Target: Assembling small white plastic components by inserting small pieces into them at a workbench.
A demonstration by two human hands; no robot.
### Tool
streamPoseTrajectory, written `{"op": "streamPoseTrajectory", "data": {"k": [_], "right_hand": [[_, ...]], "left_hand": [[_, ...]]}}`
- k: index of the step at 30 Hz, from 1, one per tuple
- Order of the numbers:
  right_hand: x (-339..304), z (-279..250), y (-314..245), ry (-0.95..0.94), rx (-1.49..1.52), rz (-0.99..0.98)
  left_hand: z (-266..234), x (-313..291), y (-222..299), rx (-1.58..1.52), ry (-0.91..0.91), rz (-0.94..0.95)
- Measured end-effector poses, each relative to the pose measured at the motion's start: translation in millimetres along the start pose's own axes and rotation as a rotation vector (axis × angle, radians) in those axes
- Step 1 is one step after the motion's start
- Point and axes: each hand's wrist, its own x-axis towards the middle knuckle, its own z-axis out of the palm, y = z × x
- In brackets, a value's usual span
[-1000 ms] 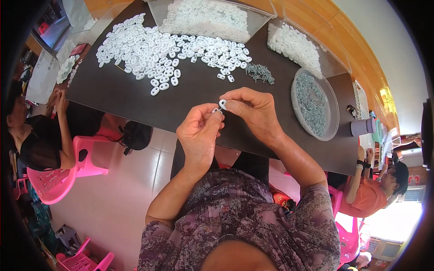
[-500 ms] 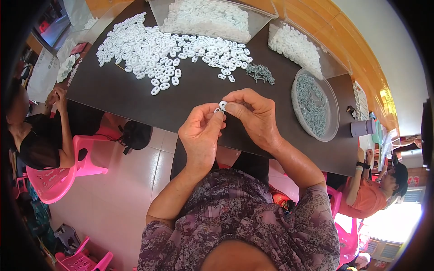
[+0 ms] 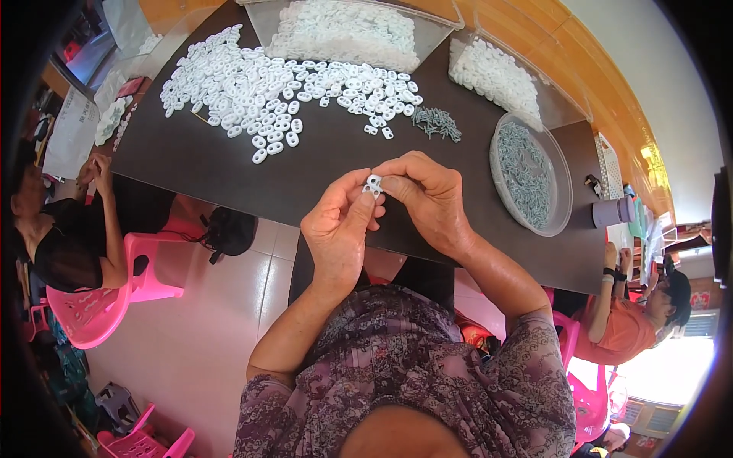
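Note:
Just over the near part of the dark table, a small white plastic piece with round holes (image 3: pixel 372 184) is pinched between both hands. My left hand (image 3: pixel 338 221) is closed, thumb and forefinger gripping its lower left side. From the right, my right hand (image 3: pixel 427 200) pinches the same piece's upper edge with thumb and forefinger. It may be two parts pressed together; the fingertips cover too much to tell. Beyond my hands lies a wide heap of white two-holed oval pieces (image 3: pixel 252 95), with a small pile of grey screws (image 3: pixel 437 124) to its right.
Clear bins of white pieces (image 3: pixel 343 34) (image 3: pixel 496 80) stand along the far side. A round tray (image 3: pixel 566 206) of grey screws and a lidded purple cup (image 3: pixel 613 214) are at the right. A person sits at each side, on pink chairs (image 3: pixel 145 263).
The white piece has turned between my fingers, and its holes now face up more. My two hands have come slightly closer together. The whole view has shifted a little.

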Motion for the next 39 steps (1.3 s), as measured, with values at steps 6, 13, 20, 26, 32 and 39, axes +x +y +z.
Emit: {"op": "streamPoseTrajectory", "data": {"k": [6,13,20,26,32,39], "right_hand": [[-0.9,-1.3,0.0,0.002,-0.064,-0.058],[-1.9,-1.4,0.8,0.004,-0.129,-0.130],[-1.8,-2.3,1.4,0.004,-0.185,-0.205],[-5.0,2.2,0.2,-0.001,-0.167,-0.220],[-4.9,1.1,-0.7,-0.021,-0.242,-0.312],[-7.8,3.7,-3.0,-0.004,-0.412,-0.395]], "left_hand": [[3.1,0.1,-5.6,-0.011,-0.001,0.038],[3.2,-0.2,-6.1,-0.012,-0.019,0.047],[6.0,0.2,-5.8,-0.003,0.001,0.103],[3.8,1.9,-5.9,-0.012,0.032,0.104],[6.5,1.5,-1.5,-0.109,0.073,0.064],[8.0,1.6,-0.2,-0.163,0.136,0.021]]}}
